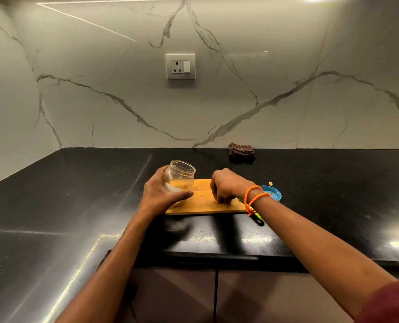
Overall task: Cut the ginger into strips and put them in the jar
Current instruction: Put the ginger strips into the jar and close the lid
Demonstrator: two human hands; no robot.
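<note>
Glass tilted toward the board: a person's left hand (160, 194) grips the jar (181, 180), already holding yellow ginger strips, over the left end of the wooden cutting board (205, 203) on the black tabletop (77, 194). The right hand (226, 188) curls its fingers (224, 201) down on the board, apparently pinching the last bits; what they hold is too small to tell. Tipped further, the jar could spill its strips. The partly hidden knife (256, 216) under the right wrist risks a nick, and the blue lid (273, 192) could be knocked.
</note>
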